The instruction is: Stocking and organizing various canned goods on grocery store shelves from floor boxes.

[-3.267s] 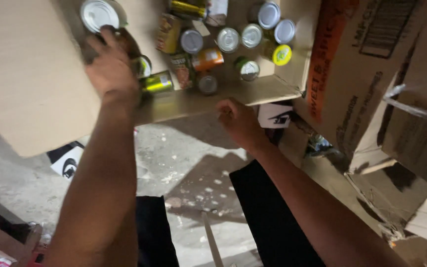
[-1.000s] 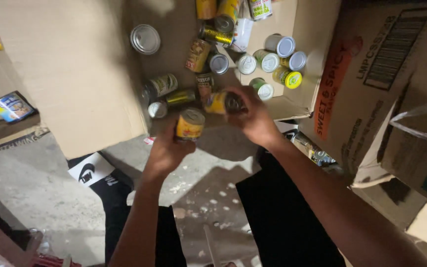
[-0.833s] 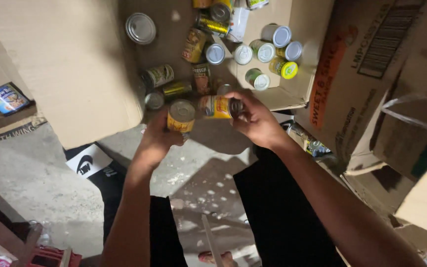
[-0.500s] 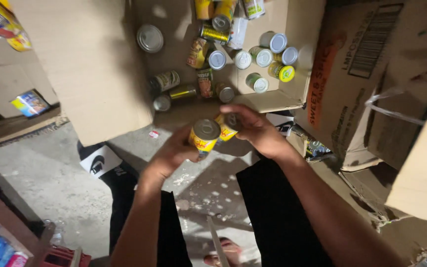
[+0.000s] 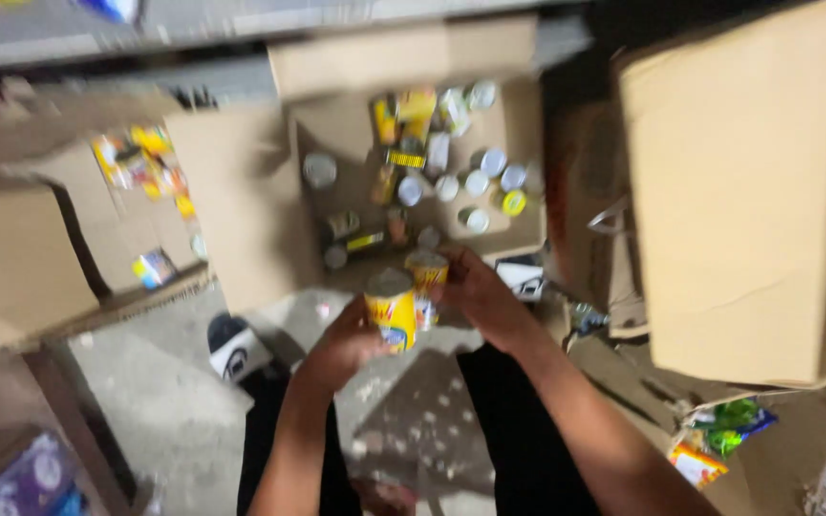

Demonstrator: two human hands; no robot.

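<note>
Gripping a yellow cylindrical tin can (image 5: 392, 315) in left hand (image 5: 348, 342), right hand (image 5: 475, 291) fingers closing on second can (image 5: 427, 282), open cardboard box (image 5: 355, 72) of cans behind, blurry.

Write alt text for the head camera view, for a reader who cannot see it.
A person's left hand holds a yellow can and the right hand a second can, above an open cardboard box of assorted cans on a concrete floor. More cardboard boxes stand around; the picture is blurred.
</note>
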